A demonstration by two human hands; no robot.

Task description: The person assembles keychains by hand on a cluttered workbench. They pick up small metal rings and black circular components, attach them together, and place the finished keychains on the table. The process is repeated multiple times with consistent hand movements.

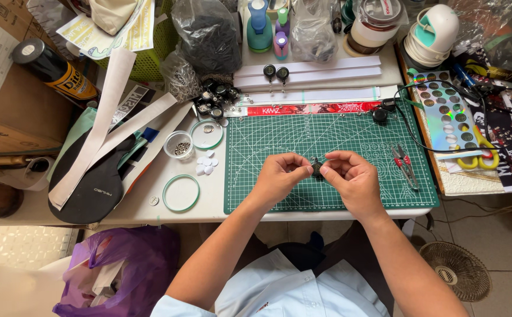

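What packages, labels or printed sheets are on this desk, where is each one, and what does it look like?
Spray can: far left, lying tilted, black with orange label.
Printed strip: along the cutting mat's top edge, long, red.
Holographic sticker sheet: right, shiny with round cutouts.
Paper sheet: top left, white with yellow-green print.

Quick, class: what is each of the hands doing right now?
Left hand: fingers pinched shut on the small dark round part.
Right hand: fingers pinched shut on the same part.
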